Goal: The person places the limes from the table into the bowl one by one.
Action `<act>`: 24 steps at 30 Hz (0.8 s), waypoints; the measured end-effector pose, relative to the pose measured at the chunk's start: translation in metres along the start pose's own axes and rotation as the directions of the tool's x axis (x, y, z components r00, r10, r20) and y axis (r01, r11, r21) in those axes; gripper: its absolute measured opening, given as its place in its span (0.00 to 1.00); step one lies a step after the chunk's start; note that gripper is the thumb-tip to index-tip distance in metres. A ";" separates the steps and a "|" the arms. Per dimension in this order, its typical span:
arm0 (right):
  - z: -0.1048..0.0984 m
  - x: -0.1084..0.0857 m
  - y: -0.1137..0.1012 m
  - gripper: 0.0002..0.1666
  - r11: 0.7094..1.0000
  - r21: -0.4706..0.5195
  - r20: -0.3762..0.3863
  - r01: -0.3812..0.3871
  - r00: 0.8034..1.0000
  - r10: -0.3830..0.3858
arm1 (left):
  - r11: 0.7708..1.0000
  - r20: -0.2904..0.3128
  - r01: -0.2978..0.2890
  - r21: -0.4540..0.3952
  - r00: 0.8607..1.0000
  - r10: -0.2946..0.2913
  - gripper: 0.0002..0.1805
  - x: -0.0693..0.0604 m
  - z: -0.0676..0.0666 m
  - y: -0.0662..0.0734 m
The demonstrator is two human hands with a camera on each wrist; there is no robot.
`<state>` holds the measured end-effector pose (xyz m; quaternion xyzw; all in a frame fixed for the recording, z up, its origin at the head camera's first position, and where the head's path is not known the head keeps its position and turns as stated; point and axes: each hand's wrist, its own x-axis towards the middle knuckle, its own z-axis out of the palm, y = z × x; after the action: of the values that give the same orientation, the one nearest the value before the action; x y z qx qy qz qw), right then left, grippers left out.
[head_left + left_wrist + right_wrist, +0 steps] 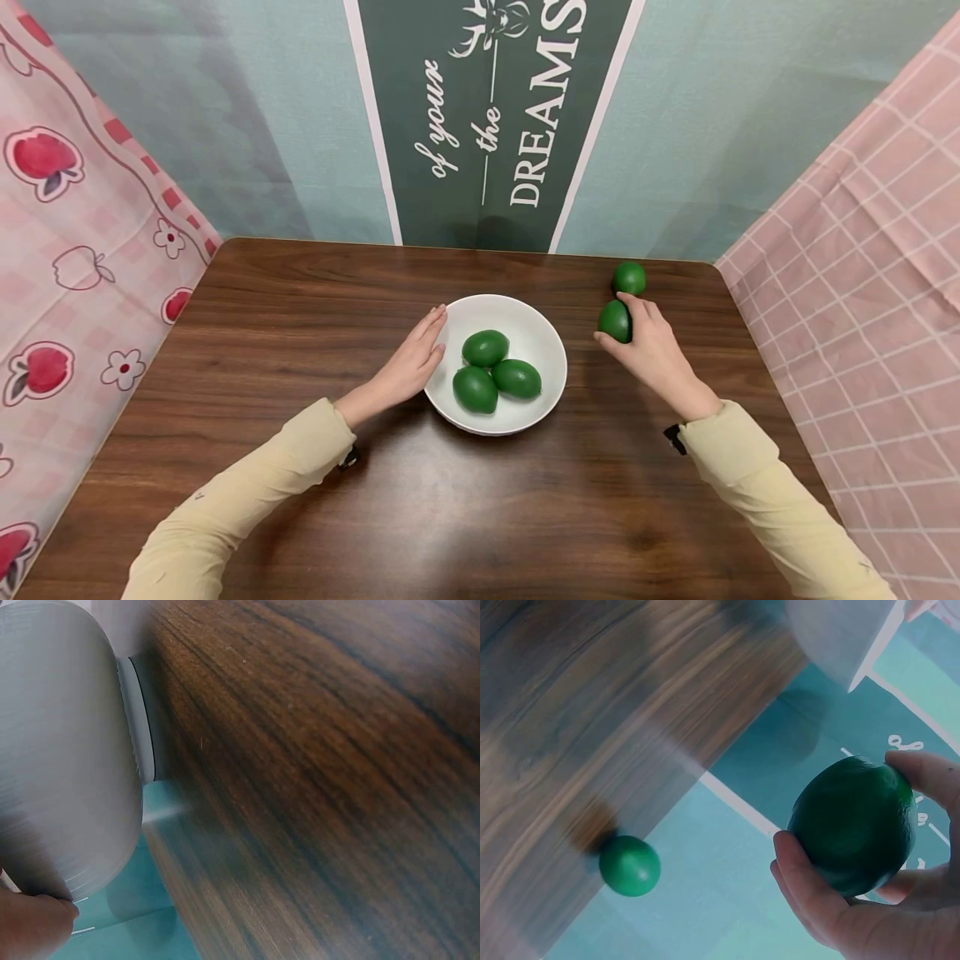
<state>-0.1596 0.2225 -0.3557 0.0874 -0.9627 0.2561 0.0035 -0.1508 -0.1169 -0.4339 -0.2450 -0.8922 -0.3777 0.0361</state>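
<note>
A white bowl (553, 367) holds three green limes, one of them a lime (486, 347) at the back. Against the bowl's left side rests my left hand (408, 360), its fingers straight along the rim; the left wrist view shows the bowl's wall (67, 742) up close. To the right of the bowl, my right hand (654, 346) grips a lime (855, 825) between thumb and fingers, held above the table in the right wrist view. Just behind it, another lime (630, 277) lies on the table near the back edge.
The dark wooden table (315, 283) ends at a teal cloth backdrop (300, 150) with a lettered green panel. Patterned cloths hang at both sides, a fruit print (45, 275) on the left and a pink grid (885, 275) on the right.
</note>
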 end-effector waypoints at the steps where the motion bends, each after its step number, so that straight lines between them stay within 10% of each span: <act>1: 0.001 0.000 -0.002 0.40 1.000 0.003 0.002 0.004 1.000 -0.004 | 1.000 0.001 0.002 -0.001 1.000 -0.002 0.26 0.000 0.000 0.000; 24: 0.025 0.011 -0.038 0.40 0.988 0.026 0.033 0.151 0.988 -0.152 | 1.000 0.011 0.019 0.000 1.000 -0.019 0.26 0.001 0.000 0.000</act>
<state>-0.1631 0.1765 -0.3581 0.1646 -0.9501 0.2649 0.0050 -0.1516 -0.1164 -0.4334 -0.2385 -0.8946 -0.3768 0.0276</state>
